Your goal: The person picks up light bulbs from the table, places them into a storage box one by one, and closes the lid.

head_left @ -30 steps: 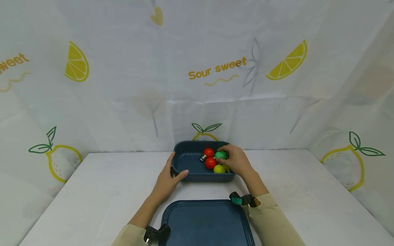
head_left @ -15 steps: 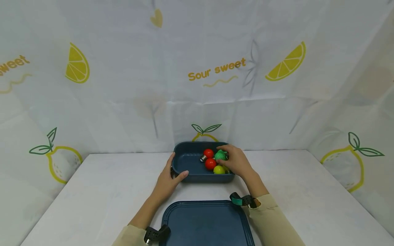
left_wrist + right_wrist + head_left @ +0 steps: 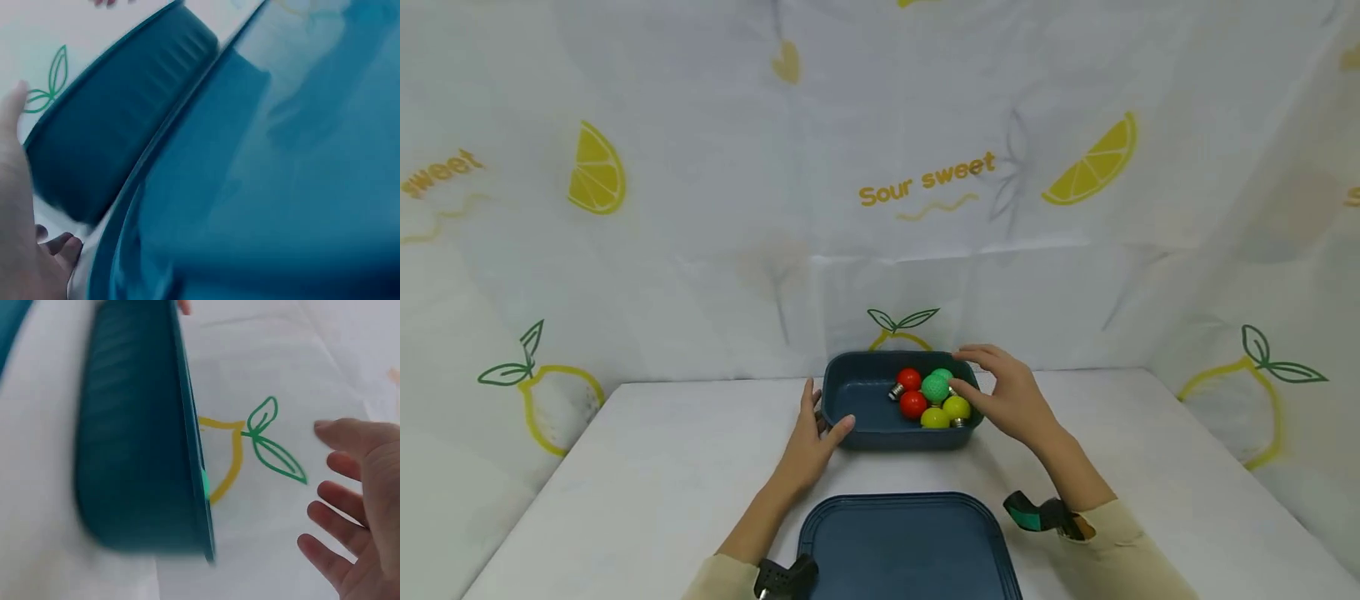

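Note:
A dark blue rectangular bin [image 3: 865, 439] holds round coloured light bulbs at its right end. Among them are red bulbs [image 3: 913, 405], green bulbs [image 3: 936, 387] and yellow bulbs [image 3: 957, 407], some showing metal screw bases. My left hand [image 3: 805, 450] rests at the bin's left front corner, thumb along the front wall, other fingers by the left end, partly hidden. At the right rim, my right hand [image 3: 1011, 396] is spread with nothing in it, thumb and index apart. In the right wrist view its fingers [image 3: 340, 519] hang loosely beside the bin.
A dark blue flat tray [image 3: 910, 550] lies on the white table [image 3: 647, 492] in front of the bin, between my forearms. Behind stands a white cloth [image 3: 700, 200] printed with lemons and lettering. Black straps [image 3: 1037, 512] circle my wrists.
My right hand has let go of a green bulb among the others and drawn back to the right over the bin's rim. The left hand has stayed at its corner.

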The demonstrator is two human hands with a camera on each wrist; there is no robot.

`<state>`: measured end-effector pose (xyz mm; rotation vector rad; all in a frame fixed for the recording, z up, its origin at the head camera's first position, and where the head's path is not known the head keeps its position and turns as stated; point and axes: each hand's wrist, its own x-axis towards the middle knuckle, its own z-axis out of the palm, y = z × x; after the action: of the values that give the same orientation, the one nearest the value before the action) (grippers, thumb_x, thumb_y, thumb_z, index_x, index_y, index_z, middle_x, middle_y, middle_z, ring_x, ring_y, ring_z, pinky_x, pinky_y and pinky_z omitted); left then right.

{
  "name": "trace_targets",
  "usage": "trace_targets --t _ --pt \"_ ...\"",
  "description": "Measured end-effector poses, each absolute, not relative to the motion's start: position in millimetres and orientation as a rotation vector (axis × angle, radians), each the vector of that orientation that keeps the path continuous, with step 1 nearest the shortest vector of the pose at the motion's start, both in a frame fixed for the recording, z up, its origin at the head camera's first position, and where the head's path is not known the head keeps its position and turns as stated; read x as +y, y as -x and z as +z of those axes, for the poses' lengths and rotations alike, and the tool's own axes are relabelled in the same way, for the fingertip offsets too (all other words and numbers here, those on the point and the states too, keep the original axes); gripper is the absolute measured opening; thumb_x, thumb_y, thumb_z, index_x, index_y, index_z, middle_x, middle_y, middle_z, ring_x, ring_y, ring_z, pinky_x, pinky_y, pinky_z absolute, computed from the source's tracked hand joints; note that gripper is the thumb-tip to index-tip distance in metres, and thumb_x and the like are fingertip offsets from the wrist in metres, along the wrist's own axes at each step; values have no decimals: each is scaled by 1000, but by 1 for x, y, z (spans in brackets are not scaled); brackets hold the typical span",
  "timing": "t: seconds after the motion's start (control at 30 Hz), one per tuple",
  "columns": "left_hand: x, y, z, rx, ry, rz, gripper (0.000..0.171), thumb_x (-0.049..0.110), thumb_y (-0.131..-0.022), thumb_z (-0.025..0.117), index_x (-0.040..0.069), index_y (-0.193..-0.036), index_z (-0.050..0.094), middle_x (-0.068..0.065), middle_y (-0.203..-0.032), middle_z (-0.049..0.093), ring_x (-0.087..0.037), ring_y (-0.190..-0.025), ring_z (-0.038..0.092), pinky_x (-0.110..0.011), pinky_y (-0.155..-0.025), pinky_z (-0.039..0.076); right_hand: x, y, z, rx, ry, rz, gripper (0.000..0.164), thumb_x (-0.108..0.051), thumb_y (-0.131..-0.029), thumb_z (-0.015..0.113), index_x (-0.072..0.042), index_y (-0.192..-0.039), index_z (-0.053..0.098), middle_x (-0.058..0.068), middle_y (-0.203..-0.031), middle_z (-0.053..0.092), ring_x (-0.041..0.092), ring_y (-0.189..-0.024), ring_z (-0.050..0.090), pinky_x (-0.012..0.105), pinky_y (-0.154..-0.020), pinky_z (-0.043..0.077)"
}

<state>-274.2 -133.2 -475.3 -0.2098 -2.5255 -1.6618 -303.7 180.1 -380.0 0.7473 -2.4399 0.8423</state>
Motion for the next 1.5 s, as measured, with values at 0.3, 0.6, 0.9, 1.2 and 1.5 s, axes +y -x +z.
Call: trace_targets --t 0.3,0.6,0.9,1.2,1.5 --pt "-167 237 -469 -2630 313 -1552 89 37 -98 66 15 -164 10 -17 -168 24 -40 -149 38 -56 -120 32 236 242 -394 -2538 -740 760 85 -24 -81 86 -20 -154 42 6 -150 52 22 -130 53 38 -96 56" --pt "-191 178 -472 -2709 492 -1273 75 33 -90 75 23 -156 40 2 -155 51 -29 -142 50 -49 -118 37 256 202 -437 -2668 -851 938 104 -34 -71 90 -27 -158 33 -4 -161 37 -9 -147 23 64 -103 45" --pt "-195 169 -479 -2722 844 -951 111 85 -70 67 26 -159 36 -3 -159 47 -47 -145 40 -9 -121 -7 251 185 -462 -2839 -1004 926 118 -59 -69 85 -25 -163 22 2 -168 28 -14 -151 10 53 -105 50" --pt "-198 176 -484 -2624 1131 -736 126 101 -65 40 17 -159 35 -1 -161 44 -55 -143 35 -12 -120 -18 245 184 -465 -2971 -1065 703 120 -72 -59 83 -42 -160 26 -9 -168 27 35 -149 36 72 -101 44" --pt "-198 167 -484 -2741 1213 -533 118 94 -72 51 23 -162 26 -3 -165 35 -44 -149 34 -11 -115 -24 243 179 -467 -3000 -1097 643 113 -77 -64 77 -45 -159 25 -18 -165 31 21 -153 33 73 -107 38"
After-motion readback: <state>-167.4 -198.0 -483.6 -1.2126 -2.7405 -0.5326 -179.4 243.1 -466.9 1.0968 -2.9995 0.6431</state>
